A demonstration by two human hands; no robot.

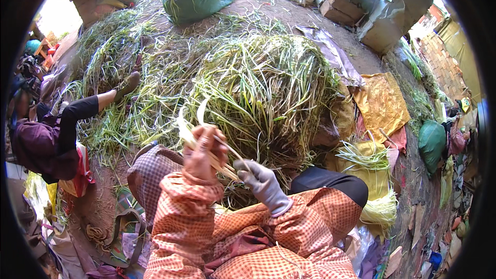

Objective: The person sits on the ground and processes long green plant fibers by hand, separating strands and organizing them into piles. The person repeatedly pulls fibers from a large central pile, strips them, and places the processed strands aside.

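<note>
My left hand [205, 151], bare, grips a small bunch of pale leafy stalks [186, 130] above my lap. Their broad tips stick up past the fingers and their thin ends point down towards the right. My right hand [263, 186] wears a grey glove and pinches the end of one thin stalk [232, 150] that runs from the bunch. Just beyond both hands rises a big heap of long green and straw-coloured leaves [267, 77]. To the right, a loose pile of pale green stalks [366, 157] and a pale yellow bundle [379, 209] lie on yellow sacking [376, 184].
A green sack [190, 0] stands at the back, near stone blocks [343, 6]. An orange-yellow cloth [381, 100] lies right of the heap. At the left, a seated person's leg [83, 110] stretches over the strewn leaves. Another green sack [432, 145] stands far right.
</note>
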